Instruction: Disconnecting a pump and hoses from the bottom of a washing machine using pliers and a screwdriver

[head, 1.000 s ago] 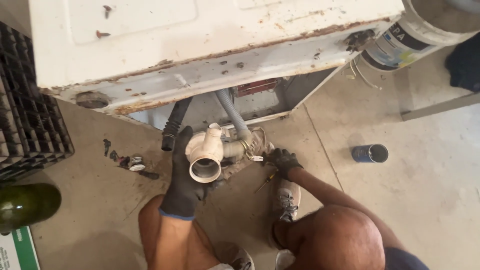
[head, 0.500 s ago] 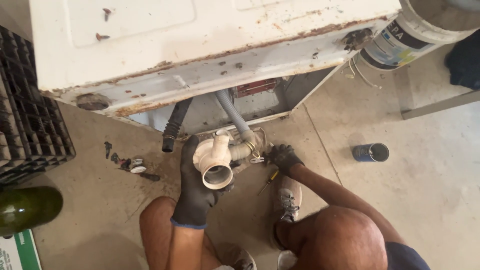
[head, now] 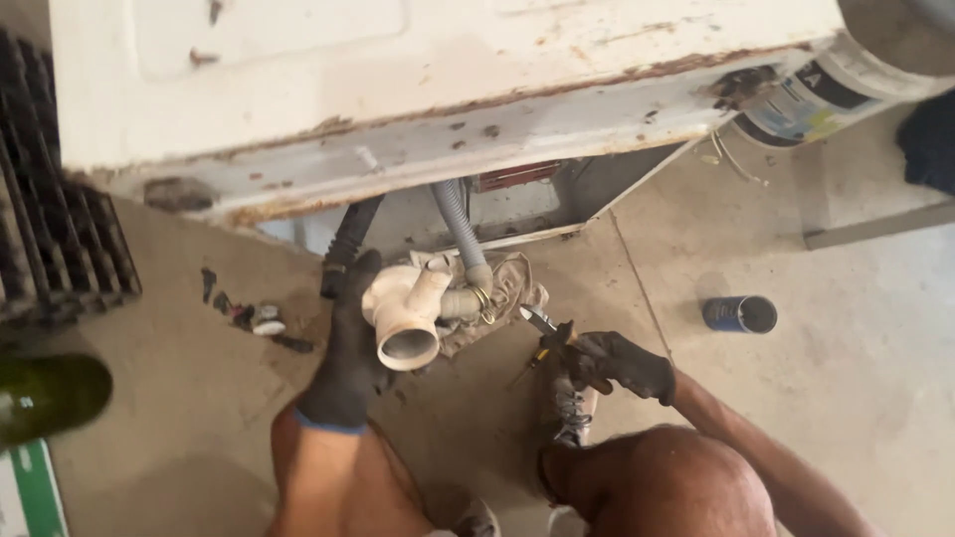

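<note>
The left hand (head: 348, 358), in a dark glove with a blue cuff, is wrapped around the side of a cream plastic pump housing (head: 406, 313), fingers closed on its body just beside the round open mouth that faces the camera. The housing sits on the concrete floor (head: 846, 398) under the raised edge of a rusty white appliance (head: 398, 89), with a crumpled beige rag (head: 507, 288) touching its far side. A ribbed grey hose (head: 456, 224) comes down from the appliance's underside and joins the housing at a metal clamp (head: 484, 301); a black hose (head: 348, 244) drops beside it, just above the gloved fingers.

The right hand (head: 617, 363), also gloved in black, is closed on the handles of a pair of pliers (head: 542, 333), whose tip points toward the clamp and lies near it (whether it touches cannot be told). A yellow-handled tool runs under the same grip.

Further out, small dark parts (head: 244, 313) lie scattered on the floor to the left, near a black plastic crate (head: 60, 259). A green bottle (head: 45, 398) lies at the left edge. A blue can (head: 739, 314) lies on its side well apart to the right.
</note>
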